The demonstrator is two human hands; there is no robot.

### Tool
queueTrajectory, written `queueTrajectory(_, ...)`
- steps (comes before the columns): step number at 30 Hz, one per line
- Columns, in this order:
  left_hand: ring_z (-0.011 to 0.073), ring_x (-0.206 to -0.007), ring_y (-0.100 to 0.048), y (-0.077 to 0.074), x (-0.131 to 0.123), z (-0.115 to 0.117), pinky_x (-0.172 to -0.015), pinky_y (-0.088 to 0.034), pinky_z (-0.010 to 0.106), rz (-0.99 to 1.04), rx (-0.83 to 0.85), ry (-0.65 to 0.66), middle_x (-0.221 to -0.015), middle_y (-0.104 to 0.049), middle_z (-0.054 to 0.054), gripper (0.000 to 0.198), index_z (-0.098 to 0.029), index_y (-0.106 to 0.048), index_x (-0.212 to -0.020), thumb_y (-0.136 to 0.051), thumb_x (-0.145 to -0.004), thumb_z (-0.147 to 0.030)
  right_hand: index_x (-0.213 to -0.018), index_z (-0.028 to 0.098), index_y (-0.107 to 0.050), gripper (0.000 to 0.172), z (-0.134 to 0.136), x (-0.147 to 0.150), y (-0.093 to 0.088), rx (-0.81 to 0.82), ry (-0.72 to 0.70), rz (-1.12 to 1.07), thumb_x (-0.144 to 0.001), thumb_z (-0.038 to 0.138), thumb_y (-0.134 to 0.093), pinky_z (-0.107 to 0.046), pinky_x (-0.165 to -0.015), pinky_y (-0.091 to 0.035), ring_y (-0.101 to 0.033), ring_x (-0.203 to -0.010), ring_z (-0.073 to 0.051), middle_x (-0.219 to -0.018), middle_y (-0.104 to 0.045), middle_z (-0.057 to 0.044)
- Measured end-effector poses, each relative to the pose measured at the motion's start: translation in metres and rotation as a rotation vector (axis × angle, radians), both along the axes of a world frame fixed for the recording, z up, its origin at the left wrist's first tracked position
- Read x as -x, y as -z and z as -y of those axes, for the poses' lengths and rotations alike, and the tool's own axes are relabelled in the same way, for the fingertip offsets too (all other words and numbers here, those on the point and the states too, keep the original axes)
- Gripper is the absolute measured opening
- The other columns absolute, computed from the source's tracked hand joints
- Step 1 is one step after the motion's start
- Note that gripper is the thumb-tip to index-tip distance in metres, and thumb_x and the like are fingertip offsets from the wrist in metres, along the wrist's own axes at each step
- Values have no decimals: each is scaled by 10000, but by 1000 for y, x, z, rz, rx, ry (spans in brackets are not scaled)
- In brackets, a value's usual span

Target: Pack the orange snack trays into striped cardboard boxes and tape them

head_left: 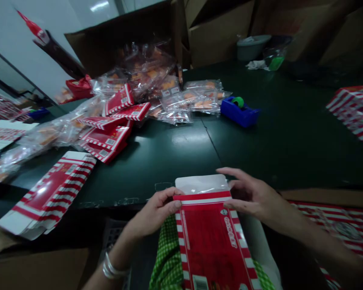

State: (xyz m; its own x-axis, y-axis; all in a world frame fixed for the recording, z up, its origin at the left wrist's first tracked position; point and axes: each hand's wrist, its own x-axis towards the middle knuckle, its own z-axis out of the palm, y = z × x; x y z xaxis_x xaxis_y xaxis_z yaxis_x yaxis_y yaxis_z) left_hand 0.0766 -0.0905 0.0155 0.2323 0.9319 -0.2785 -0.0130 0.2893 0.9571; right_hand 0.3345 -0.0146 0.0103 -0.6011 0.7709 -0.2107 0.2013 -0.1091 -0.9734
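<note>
A red carton with white striped edges [213,241] stands on my lap, its white inner flap [201,184] rising at the top. My left hand [157,211] grips the carton's upper left edge, fingers curled over the front. My right hand [251,197] holds the upper right edge, fingers spread across the flap's side. The carton's lower end runs out of view at the bottom of the picture. Its back is hidden.
A dark green table [157,161] lies ahead, bearing flat red cartons [105,137], clear bags of orange pastries [151,72], and a blue tape dispenser [238,112]. A striped carton stack [353,112] sits right. A cardboard box [117,44] stands behind.
</note>
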Motion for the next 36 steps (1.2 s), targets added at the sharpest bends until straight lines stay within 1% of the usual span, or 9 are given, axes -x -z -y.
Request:
queueTrajectory(3,186,-854,-661,23,-21,19,-807,-490,310,167,4,-479,-952,-719,32,530,-241,-528,-1181,-782,-739,-388,-1250,258,-460,669,22,8,26,-28,464,-96,-704,462,-790,-332,-691,-613,-711,-863,-237,-1035,-716,-79)
queueTrajectory(6,193,-857,-678,40,-32,29,-795,-502,304,170,-43,-692,-935,-742,37,464,-232,-571,-1095,-794,-720,-388,-1117,245,-611,501,30,15,40,-91,527,-80,-712,497,-764,-324,-725,-607,-701,-907,-250,-1058,-721,-84)
queueTrajectory(12,163,-752,-593,27,-15,23,-719,-451,264,-98,-51,-413,-783,-691,20,243,-152,-697,-810,-686,-808,-395,-788,228,-719,264,25,12,27,-206,230,23,-832,472,-627,-257,-686,-555,-674,-790,-201,-846,-716,-26)
queueTrajectory(15,131,-674,-524,23,-13,14,-658,-415,244,-107,-75,-373,-707,-616,-3,254,-148,-609,-654,-723,-754,-352,-672,209,-668,274,27,13,25,-334,265,66,-852,407,-606,-254,-713,-524,-656,-819,-191,-877,-691,-34)
queueTrajectory(18,116,-671,-510,23,-16,7,-645,-404,227,-31,-78,-450,-733,-578,-34,180,-181,-582,-789,-730,-724,-261,-811,219,-642,139,29,14,24,-329,382,52,-829,357,-636,-267,-692,-522,-655,-779,-182,-844,-691,-23)
queueTrajectory(21,131,-729,-526,19,-16,7,-684,-409,244,-122,-145,-355,-797,-577,-19,175,-203,-617,-950,-641,-778,-181,-953,233,-648,159,27,10,17,-310,283,24,-829,332,-643,-276,-708,-518,-648,-776,-174,-829,-686,-9)
queueTrajectory(26,183,-839,-560,3,-17,17,-755,-417,296,-323,-314,-109,-871,-617,52,160,-164,-686,-851,-538,-875,-220,-771,217,-692,284,25,1,5,-193,85,-8,-886,447,-574,-271,-717,-496,-623,-837,-180,-896,-676,-37)
queueTrajectory(30,152,-716,-518,3,-29,15,-667,-399,267,-356,-241,-167,-742,-595,16,213,-168,-617,-684,-622,-853,-298,-614,198,-559,267,25,7,-1,-68,121,28,-780,389,-645,-250,-603,-481,-589,-689,-146,-798,-649,-19)
queueTrajectory(36,143,-710,-538,-3,-30,-18,-669,-413,253,-407,-229,12,-744,-605,1,88,-177,-703,-822,-630,-821,-226,-783,211,-643,117,12,10,-13,-141,22,157,-781,321,-602,-258,-582,-503,-635,-697,-166,-784,-696,-21)
